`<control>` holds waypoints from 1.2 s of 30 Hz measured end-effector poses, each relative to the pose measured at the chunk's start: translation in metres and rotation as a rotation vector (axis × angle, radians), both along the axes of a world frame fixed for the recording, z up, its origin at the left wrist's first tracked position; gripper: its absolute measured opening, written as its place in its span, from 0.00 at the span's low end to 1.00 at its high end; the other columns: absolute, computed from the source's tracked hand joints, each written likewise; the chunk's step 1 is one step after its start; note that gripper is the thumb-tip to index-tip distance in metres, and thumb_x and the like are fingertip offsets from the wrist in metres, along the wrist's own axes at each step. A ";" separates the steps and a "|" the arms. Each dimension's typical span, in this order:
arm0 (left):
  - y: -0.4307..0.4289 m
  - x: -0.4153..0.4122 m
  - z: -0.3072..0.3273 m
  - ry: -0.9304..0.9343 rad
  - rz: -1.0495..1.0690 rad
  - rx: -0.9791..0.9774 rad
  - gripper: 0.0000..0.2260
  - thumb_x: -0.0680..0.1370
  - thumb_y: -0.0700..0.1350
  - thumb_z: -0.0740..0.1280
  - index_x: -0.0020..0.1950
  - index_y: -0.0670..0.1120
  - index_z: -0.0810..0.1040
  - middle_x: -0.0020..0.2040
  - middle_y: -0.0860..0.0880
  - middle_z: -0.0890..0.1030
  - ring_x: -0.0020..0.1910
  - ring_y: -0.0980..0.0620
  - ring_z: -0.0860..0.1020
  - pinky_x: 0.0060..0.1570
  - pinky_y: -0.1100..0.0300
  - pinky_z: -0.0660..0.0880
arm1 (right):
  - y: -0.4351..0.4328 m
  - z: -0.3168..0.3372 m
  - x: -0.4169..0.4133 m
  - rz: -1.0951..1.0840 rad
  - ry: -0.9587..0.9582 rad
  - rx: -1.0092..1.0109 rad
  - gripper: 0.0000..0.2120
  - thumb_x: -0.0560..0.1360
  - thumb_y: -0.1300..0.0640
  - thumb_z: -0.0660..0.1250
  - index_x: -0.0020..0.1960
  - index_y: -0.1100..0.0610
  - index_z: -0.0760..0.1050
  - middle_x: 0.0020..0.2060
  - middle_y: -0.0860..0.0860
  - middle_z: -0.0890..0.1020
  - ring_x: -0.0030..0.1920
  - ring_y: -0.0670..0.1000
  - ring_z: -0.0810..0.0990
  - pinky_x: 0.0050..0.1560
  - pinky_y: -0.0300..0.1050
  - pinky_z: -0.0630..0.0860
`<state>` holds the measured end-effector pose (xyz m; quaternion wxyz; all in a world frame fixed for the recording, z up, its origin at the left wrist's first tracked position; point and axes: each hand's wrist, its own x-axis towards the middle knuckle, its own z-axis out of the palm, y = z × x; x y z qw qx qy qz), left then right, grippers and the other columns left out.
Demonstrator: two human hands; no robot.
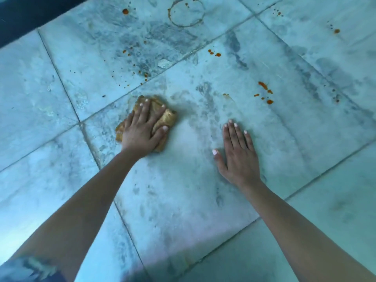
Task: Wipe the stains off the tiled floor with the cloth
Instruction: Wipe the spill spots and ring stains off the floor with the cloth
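Pressing down w/ the left hand, fingers spread wide & flat over the folded yellow cloth. It isn't clutched; the thumb lies along its near-right edge. The cloth sits on the tiled floor under that palm, just short of a grout line running past the fingertips. Right hand lies flat on bare tile well to the right of the cloth, fingers straight & close together, holding nothing; prob. a brace.

Step in hand, as I read it: a scrub stroke toward the orange marks. I can see none under the cloth. Nearest are:
- fine orange speckles beyond the left fingertips, across the grout
- an orange splatter cluster ahead & right of the right fingertips
- a few drops further out, between the two hands' lines
- a ring stain far ahead

To do it well:
- Put palm weight over the cloth's centre so it doesn't roll up.
- Push fwd in overlapping passes, nearest spots first.
- Work the grout lengthwise, since colour likely sits in the groove.
- Refold to a clean face once soiled, else it smears.
- Shift the bracing hand before reaching far, so it doesn't land on wet stain.
- The ring prob. needs firmer, repeated rubs.
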<state>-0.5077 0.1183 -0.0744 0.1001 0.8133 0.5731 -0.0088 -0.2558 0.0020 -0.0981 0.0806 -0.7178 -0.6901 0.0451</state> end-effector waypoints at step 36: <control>0.020 -0.003 0.006 0.000 0.280 -0.058 0.24 0.80 0.60 0.49 0.76 0.61 0.50 0.79 0.49 0.46 0.77 0.47 0.45 0.74 0.45 0.43 | 0.001 -0.002 0.000 0.010 -0.001 0.001 0.33 0.77 0.44 0.50 0.74 0.65 0.59 0.73 0.60 0.62 0.74 0.56 0.60 0.73 0.52 0.53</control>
